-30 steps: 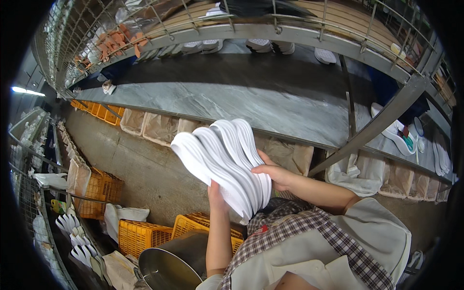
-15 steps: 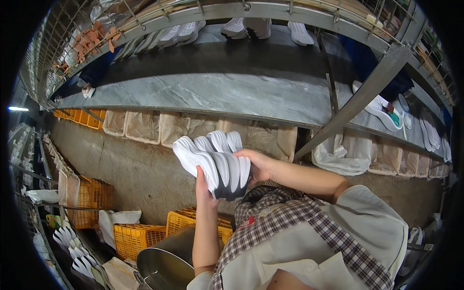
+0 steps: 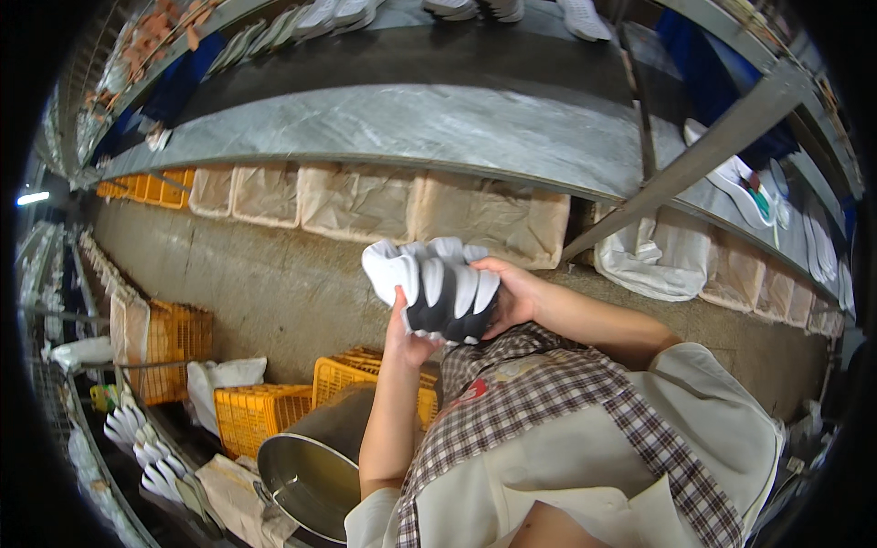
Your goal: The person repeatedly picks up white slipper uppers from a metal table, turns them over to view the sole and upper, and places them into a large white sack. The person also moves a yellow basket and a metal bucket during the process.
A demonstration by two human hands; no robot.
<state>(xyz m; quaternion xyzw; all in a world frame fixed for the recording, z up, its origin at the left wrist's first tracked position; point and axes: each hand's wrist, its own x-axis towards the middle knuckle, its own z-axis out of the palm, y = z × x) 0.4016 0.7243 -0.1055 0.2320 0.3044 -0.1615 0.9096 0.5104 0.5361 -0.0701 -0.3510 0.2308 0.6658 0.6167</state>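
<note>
A bundle of white and black shoe soles (image 3: pixel 440 288), several standing side by side, is gripped between my two hands in front of my apron. My left hand (image 3: pixel 408 333) closes on the bundle's left end, its thumb pressed up along the outer white sole. On the other end my right hand (image 3: pixel 513 294) wraps round the soles, thumb over the top and fingers partly hidden behind them. White side walls and dark undersides both show, slightly blurred.
Ahead runs a grey marble-patterned bench (image 3: pixel 393 128) with more white soles (image 3: pixel 338 16) along its far side. Lined crates (image 3: pixel 356 201) stand beneath it. A slanting metal post (image 3: pixel 694 160) rises at right. Yellow crates (image 3: pixel 260 416) and a metal drum (image 3: pixel 311 479) sit at lower left.
Both hands have shifted right and closer to me with the soles, which are now tilted so more of their black undersides shows. My view has tipped downward.
</note>
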